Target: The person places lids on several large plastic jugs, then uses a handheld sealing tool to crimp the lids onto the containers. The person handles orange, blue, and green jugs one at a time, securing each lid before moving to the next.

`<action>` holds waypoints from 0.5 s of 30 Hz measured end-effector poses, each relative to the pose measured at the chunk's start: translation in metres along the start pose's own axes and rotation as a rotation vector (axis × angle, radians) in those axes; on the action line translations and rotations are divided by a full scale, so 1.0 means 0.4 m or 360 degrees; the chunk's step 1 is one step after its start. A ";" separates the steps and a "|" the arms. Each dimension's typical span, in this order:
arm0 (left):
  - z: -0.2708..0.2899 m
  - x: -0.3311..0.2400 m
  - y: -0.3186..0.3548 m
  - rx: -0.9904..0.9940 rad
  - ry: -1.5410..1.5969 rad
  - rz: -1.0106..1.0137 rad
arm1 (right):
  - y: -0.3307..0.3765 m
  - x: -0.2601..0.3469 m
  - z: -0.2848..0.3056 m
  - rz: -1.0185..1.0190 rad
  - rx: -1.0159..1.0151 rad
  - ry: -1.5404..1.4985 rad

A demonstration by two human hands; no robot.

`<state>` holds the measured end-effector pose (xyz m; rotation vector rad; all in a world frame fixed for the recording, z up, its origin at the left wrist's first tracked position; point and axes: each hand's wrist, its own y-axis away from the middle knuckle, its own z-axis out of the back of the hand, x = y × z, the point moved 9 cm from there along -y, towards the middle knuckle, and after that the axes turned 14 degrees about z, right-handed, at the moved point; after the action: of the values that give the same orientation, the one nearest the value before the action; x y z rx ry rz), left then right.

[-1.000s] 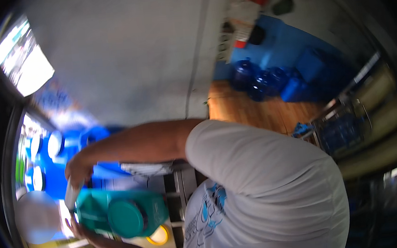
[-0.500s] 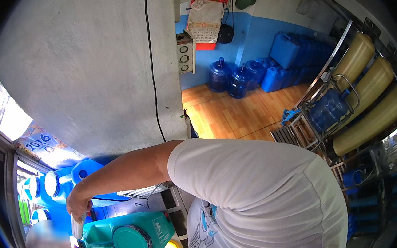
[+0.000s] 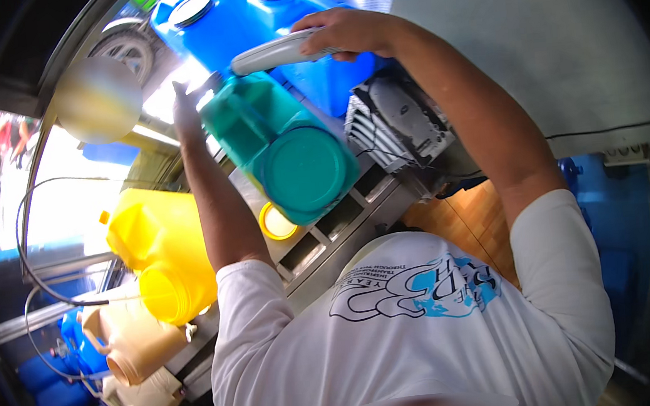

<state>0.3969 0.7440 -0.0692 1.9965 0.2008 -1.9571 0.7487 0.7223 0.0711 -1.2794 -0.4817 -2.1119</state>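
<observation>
A green water jug with a wide round green lid lies on its side on the metal counter. My right hand is closed around a white, long-bodied handheld tool; its exact kind does not show. The tool's far end points at the small spout end of the jug, close above it. On the other side of that end is my left hand, fingers apart and partly washed out by glare. Whether it touches the spout cannot be made out.
Blue jugs stand beyond the green one. To the left are a yellow jug and beige jugs. A yellow-rimmed round lid lies near the counter edge. A grey slatted unit sits at right, cables beside it.
My view has swung toward the counter and window, so both arms and the yellow jug now show. The white tool stays in my right hand near the spout of the green jug.
</observation>
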 end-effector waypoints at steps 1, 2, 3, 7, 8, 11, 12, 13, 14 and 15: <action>-0.031 -0.009 0.012 0.0109 -0.0007 0.0051 | 0.001 0.007 -0.009 -0.0017 0.0038 -0.0026; -0.051 -0.030 0.026 0.0151 -0.0172 0.0001 | 0.003 0.013 -0.010 -0.0021 0.0045 -0.0032; -0.066 -0.044 0.031 0.0146 -0.0303 -0.0033 | 0.006 0.002 -0.003 -0.0111 0.0012 0.0001; -0.068 -0.037 0.037 0.0233 -0.0147 0.0065 | -0.009 0.002 0.019 -0.0025 -0.0051 0.0075; -0.058 -0.043 0.039 0.0263 -0.0042 0.0014 | -0.014 0.001 0.017 0.0001 -0.0015 0.0049; -0.049 -0.033 0.039 0.0361 0.0093 0.0045 | -0.019 0.000 0.016 0.0018 0.0032 -0.0003; -0.050 -0.029 0.042 0.0395 0.0110 0.0063 | -0.019 0.001 0.013 0.0019 0.0050 -0.0009; -0.053 -0.028 0.042 0.0401 0.0134 0.0069 | -0.019 0.003 0.019 0.0019 0.0020 0.0002; -0.057 -0.021 0.048 0.0398 0.0077 0.0093 | -0.018 0.007 0.008 0.0034 0.0077 -0.0013; -0.064 -0.021 0.050 0.0388 0.0034 0.0079 | -0.018 0.013 0.009 0.0054 0.0070 0.0005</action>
<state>0.4273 0.7352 -0.0581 2.1490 -0.0863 -2.0114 0.7446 0.7283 0.0773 -1.2506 -0.4989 -2.0637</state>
